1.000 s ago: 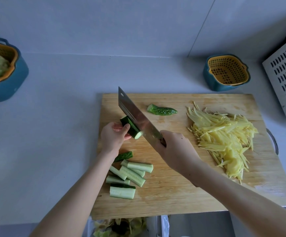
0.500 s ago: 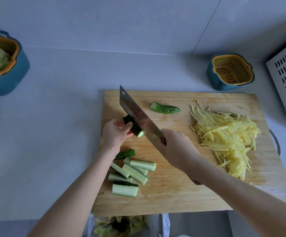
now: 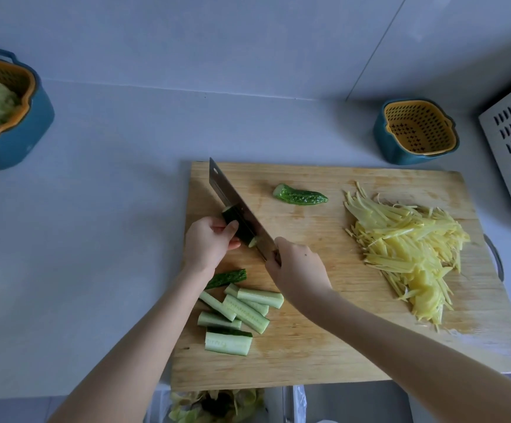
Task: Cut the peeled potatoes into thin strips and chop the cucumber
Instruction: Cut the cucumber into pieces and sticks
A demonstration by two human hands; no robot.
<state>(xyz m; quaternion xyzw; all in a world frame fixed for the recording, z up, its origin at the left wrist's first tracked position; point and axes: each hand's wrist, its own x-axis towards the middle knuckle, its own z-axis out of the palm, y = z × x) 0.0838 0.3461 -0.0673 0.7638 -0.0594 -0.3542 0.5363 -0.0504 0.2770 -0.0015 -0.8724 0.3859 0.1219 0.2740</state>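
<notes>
Board [image 3: 324, 355] on desk [image 3: 110, 209] unchanged; potato strips [image 3: 413, 254] already cut, right side. Knife [image 3: 235, 206] had dropped onto the cucumber [image 3: 239, 228], splitting it lengthwise. Left hand [image 3: 208, 242] pinched cucumber; right hand [image 3: 297, 270] gripped handle. Chopping looked nearly finished.

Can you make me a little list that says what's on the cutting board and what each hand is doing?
board: wooden cutting board
left hand: holds cucumber piece steady
right hand: grips cleaver, blade against that piece
cut cucumber sticks: pile at board's near left
cucumber end: lies alone, far middle
potato strips: heap on the right
empty colander bowl: behind the board
</notes>
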